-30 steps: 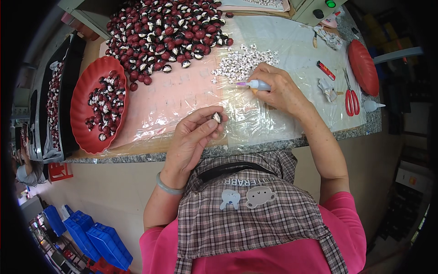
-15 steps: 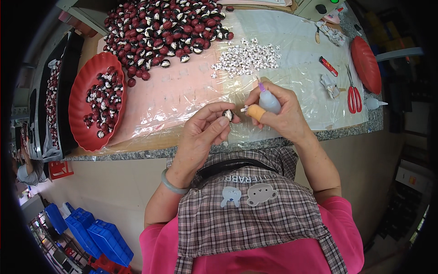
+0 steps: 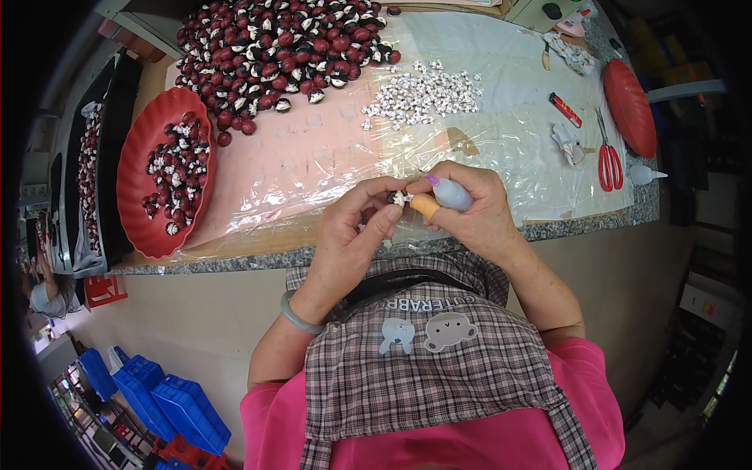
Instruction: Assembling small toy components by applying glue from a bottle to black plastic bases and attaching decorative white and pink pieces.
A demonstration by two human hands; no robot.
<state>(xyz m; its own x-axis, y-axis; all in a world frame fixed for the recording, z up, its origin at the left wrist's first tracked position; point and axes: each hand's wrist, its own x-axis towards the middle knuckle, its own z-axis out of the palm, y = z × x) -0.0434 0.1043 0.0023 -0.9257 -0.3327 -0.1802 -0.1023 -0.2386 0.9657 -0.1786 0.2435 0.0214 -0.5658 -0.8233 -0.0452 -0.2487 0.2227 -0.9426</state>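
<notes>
Between the thumb and fingers of my left hand (image 3: 352, 227) is a small round black-and-white piece (image 3: 397, 199), its pale side facing the right hand. My right hand (image 3: 484, 215) is closed around a squeeze bottle (image 3: 453, 195) with a purple tip, which points up and left. A tan cover (image 3: 425, 207) wraps one digit of that hand. Its tip meets the piece, where a tiny white bit shows, partly hidden by the fingers. Beyond the hands lie a spread of small white pieces (image 3: 427, 95) and a heap of dark red, black and white balls (image 3: 274, 59).
A red scalloped tray (image 3: 131, 192) at the left holds several balls with white bits. Red-handled scissors (image 3: 609, 166), a red stick-like item (image 3: 565, 110), crumpled tissue (image 3: 567, 146), another small bottle (image 3: 644, 175) and a red dish (image 3: 629, 113) lie at the right. Plastic film covers the table.
My right hand has moved left and slightly down, bringing its covered digit and the white bit against the piece. The bottle's tip has swung down and left. My left hand stays nearly in place.
</notes>
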